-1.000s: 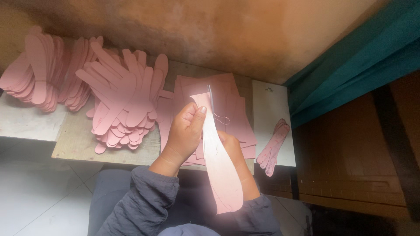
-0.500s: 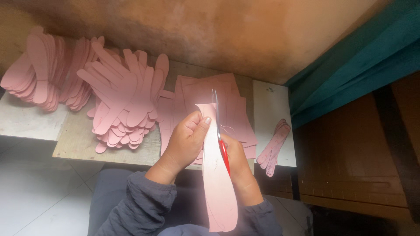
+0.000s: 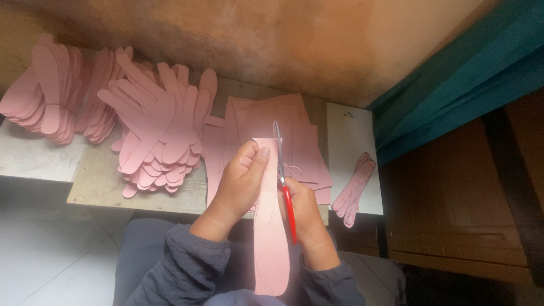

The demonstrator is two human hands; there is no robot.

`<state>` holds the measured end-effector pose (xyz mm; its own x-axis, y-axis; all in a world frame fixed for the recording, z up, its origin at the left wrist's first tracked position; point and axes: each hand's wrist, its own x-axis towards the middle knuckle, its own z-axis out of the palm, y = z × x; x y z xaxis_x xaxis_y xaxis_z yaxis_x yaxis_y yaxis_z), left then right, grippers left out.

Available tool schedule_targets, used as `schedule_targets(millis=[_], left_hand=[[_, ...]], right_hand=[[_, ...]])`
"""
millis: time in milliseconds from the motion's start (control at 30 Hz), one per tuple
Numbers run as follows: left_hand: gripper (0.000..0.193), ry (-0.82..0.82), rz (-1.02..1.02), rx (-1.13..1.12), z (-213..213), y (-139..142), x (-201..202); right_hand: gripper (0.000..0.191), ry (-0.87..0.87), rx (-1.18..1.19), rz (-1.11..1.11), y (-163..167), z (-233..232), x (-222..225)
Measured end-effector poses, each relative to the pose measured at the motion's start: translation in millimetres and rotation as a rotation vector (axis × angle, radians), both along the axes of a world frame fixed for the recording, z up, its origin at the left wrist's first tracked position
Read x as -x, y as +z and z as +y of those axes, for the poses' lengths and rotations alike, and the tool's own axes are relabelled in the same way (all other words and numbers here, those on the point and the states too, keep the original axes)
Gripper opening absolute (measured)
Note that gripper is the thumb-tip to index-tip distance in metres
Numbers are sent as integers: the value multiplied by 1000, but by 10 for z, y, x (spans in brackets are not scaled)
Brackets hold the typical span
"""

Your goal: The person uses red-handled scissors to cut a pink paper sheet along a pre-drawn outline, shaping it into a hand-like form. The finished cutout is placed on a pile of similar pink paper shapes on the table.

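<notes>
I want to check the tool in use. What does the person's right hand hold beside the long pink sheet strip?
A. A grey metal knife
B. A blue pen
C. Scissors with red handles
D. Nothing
C: the right hand grips scissors with red handles, blades pointing up along the edge of the long pink sheet strip that the left hand pinches.

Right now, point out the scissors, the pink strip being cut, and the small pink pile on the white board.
scissors (image 3: 287, 199), head view, on the red handle.
pink strip (image 3: 271, 243), head view, on its lower half.
small pink pile (image 3: 354, 188), head view, on its middle.
</notes>
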<state>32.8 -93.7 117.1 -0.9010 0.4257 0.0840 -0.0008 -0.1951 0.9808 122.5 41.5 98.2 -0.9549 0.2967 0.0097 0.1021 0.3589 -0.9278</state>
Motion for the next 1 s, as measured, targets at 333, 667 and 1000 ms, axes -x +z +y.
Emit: schedule_targets(millis=[333,667,1000], left_hand=[[21,-281,-26,-35,-171,236,141],[23,-245,109,84,-253,259,140],[23,-395,14,14,-308,298,207]], right_hand=[[16,87,-62,-23,427,-64,-85],[15,87,-23,-38,388,-42,-121],[12,190,-58,-59,438,150,-149]])
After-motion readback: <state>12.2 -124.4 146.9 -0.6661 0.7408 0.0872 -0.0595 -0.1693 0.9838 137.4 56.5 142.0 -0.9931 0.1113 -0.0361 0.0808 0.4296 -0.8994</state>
